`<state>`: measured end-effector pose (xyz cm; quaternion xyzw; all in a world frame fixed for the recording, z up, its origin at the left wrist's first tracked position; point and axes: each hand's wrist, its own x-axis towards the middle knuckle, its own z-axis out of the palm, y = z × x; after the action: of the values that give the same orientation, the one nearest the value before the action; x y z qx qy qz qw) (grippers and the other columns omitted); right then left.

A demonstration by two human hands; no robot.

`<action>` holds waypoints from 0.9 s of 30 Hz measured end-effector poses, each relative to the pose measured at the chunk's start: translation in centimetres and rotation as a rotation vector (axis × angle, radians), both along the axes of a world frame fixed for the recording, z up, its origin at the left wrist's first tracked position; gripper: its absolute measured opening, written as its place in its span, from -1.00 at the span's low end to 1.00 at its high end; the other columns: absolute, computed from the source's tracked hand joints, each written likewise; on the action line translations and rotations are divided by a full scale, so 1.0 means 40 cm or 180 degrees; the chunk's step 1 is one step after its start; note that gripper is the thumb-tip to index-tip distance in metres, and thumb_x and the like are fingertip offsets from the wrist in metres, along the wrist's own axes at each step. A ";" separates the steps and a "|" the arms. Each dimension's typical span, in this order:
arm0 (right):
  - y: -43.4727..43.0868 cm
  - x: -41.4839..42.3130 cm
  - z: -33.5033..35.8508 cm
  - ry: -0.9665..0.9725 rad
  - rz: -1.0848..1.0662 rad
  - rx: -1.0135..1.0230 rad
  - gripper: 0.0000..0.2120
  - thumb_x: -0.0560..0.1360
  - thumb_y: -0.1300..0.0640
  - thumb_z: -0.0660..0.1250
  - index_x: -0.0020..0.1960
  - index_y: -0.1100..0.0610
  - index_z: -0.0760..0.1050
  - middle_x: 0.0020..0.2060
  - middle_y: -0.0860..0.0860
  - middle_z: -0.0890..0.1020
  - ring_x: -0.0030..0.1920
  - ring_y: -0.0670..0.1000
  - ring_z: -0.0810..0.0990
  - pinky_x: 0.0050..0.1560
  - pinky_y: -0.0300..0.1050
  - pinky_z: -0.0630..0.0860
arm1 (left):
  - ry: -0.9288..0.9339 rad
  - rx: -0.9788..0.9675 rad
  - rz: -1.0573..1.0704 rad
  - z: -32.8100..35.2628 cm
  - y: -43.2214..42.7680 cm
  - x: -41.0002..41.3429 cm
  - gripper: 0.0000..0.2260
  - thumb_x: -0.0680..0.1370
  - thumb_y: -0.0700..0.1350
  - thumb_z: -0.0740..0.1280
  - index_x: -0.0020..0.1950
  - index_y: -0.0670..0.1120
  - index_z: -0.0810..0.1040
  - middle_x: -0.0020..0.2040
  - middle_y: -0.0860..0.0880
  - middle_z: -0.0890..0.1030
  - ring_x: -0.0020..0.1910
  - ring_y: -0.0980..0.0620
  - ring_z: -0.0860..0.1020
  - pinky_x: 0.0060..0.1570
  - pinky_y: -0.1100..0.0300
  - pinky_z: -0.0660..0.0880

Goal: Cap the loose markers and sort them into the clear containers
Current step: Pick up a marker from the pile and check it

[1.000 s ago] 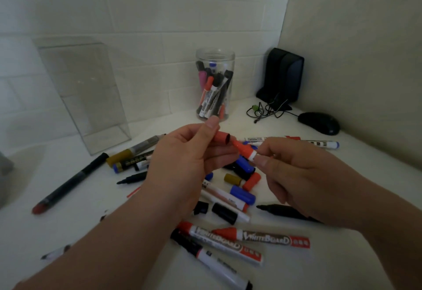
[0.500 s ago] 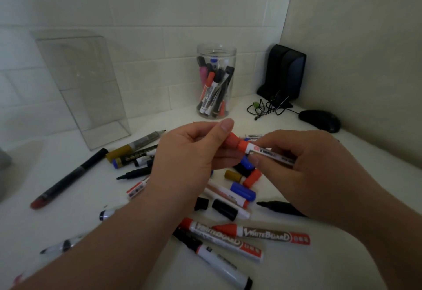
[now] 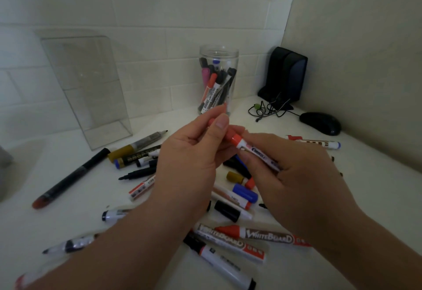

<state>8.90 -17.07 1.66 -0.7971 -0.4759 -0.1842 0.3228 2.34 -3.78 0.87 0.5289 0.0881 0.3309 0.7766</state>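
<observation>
Both hands meet above the pile on a red whiteboard marker (image 3: 258,152). My right hand (image 3: 294,182) grips its white barrel. My left hand (image 3: 194,157) pinches the red cap (image 3: 230,135), which sits on the marker's tip end. Below lie several loose markers and caps on the white table, among them two red WhiteBoard markers (image 3: 267,237), a blue cap (image 3: 245,192) and a black marker (image 3: 70,179). A round clear jar (image 3: 218,82) at the back holds several markers. A tall clear rectangular container (image 3: 86,86) stands empty at the back left.
A black speaker (image 3: 285,75) stands in the back right corner with tangled cables (image 3: 269,108) in front of it. A black mouse (image 3: 320,123) lies by the right wall. The white table (image 3: 365,209) meets walls at the back and right.
The cap and the marker were apart, tip facing cap. My hands have brought them together and lifted slightly; the cap now sits over the tip.
</observation>
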 end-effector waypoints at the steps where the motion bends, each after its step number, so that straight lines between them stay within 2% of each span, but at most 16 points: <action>1: 0.001 -0.006 0.001 0.0254 0.0057 0.0073 -0.82 0.63 0.00 0.25 0.15 -0.09 0.60 -0.41 -0.18 0.57 -0.39 -0.10 0.53 -0.45 -0.34 0.41 | -0.0032 0.0007 -0.0028 0.001 -0.001 0.000 -0.76 0.55 -0.09 0.31 0.20 -0.02 0.60 -0.07 -0.16 0.73 -0.02 -0.07 0.71 -0.02 0.13 0.63; 3: 0.004 -0.014 0.008 0.1153 0.0231 0.0287 -0.87 0.56 -0.03 0.28 0.02 -0.17 0.59 -0.42 -0.07 0.61 -0.45 -0.08 0.54 -0.44 -0.30 0.47 | -0.0079 0.0016 -0.0102 0.001 0.001 -0.001 -0.74 0.56 -0.10 0.31 0.24 -0.05 0.58 -0.09 -0.17 0.72 -0.05 -0.09 0.71 -0.03 0.12 0.63; 6: 0.007 -0.013 0.019 0.2646 0.0545 0.0586 -0.87 0.55 0.03 0.31 -0.12 -0.07 0.61 -0.50 0.06 0.58 -0.61 -0.13 0.40 -0.57 -0.34 0.32 | -0.0061 0.0015 -0.0209 0.002 0.008 0.000 -0.66 0.50 -0.07 0.32 0.27 -0.06 0.56 -0.11 -0.17 0.72 -0.07 -0.09 0.71 -0.04 0.12 0.64; 9: 0.013 -0.007 0.017 0.3012 0.0608 0.0624 -0.86 0.56 0.05 0.30 -0.13 -0.06 0.61 -0.52 0.06 0.53 -0.62 -0.12 0.35 -0.59 -0.32 0.29 | 0.0038 0.0039 -0.0381 0.003 0.011 0.003 -0.61 0.51 -0.07 0.30 0.34 -0.04 0.53 -0.06 -0.16 0.72 -0.01 -0.07 0.70 0.00 0.13 0.63; 12: 0.014 0.008 0.015 0.2986 0.0582 0.0648 -0.86 0.57 0.07 0.31 -0.12 -0.02 0.61 -0.53 0.08 0.52 -0.63 -0.09 0.31 -0.60 -0.33 0.26 | 0.0090 0.0082 -0.0605 -0.001 0.013 0.005 -0.63 0.63 -0.17 0.22 0.44 -0.01 0.44 0.03 -0.15 0.72 0.11 -0.08 0.68 0.11 0.10 0.60; 14: 0.009 0.020 0.017 0.2894 0.0588 0.0504 -0.88 0.57 0.07 0.30 -0.08 0.02 0.61 -0.52 0.06 0.52 -0.63 -0.11 0.32 -0.60 -0.33 0.27 | 0.0100 0.0128 -0.0586 -0.001 0.012 0.004 -0.65 0.65 -0.20 0.21 0.43 -0.02 0.45 0.03 -0.15 0.72 0.10 -0.08 0.68 0.13 0.07 0.61; 18: -0.024 0.059 0.035 0.2455 0.0556 -0.0553 -0.93 0.58 0.04 0.32 -0.06 -0.06 0.57 -0.42 -0.02 0.63 -0.52 -0.14 0.47 -0.46 -0.30 0.41 | 0.0178 -0.0071 0.0060 0.008 0.028 0.002 -0.77 0.62 -0.16 0.28 0.27 -0.04 0.53 -0.05 -0.13 0.73 0.00 -0.06 0.71 0.04 0.07 0.64; 20: -0.054 0.107 0.042 0.2063 0.0232 -0.0890 -0.98 0.55 -0.02 0.36 -0.05 -0.12 0.57 -0.30 -0.11 0.67 -0.38 -0.16 0.57 -0.35 -0.34 0.46 | 0.0146 -0.0312 0.0395 0.011 0.050 0.007 -0.84 0.61 -0.14 0.32 0.19 -0.07 0.53 -0.06 -0.14 0.73 -0.01 -0.08 0.72 0.06 0.02 0.63; 23: -0.110 0.183 0.049 0.1361 -0.0433 -0.1021 -0.95 0.47 -0.08 0.46 -0.12 -0.14 0.61 -0.27 -0.19 0.65 -0.27 -0.28 0.56 -0.29 -0.45 0.40 | 0.0124 -0.0445 0.0610 0.010 0.055 0.016 -0.85 0.59 -0.10 0.37 0.10 -0.13 0.49 -0.09 -0.15 0.73 -0.04 -0.11 0.72 0.02 0.03 0.63; 27: -0.139 0.222 0.036 0.1345 -0.0750 -0.1625 -0.88 0.41 -0.14 0.51 -0.17 -0.12 0.65 -0.21 -0.20 0.63 -0.23 -0.22 0.58 -0.30 -0.39 0.41 | 0.0287 -0.0259 0.0439 -0.005 0.029 0.023 -0.82 0.56 -0.04 0.38 0.03 -0.12 0.49 -0.11 -0.14 0.73 -0.09 -0.11 0.73 -0.06 0.07 0.64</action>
<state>17.80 -22.61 3.10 -0.9221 -0.3340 0.0738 0.1810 3.28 -2.62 0.69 0.5039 0.1725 0.3555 0.7681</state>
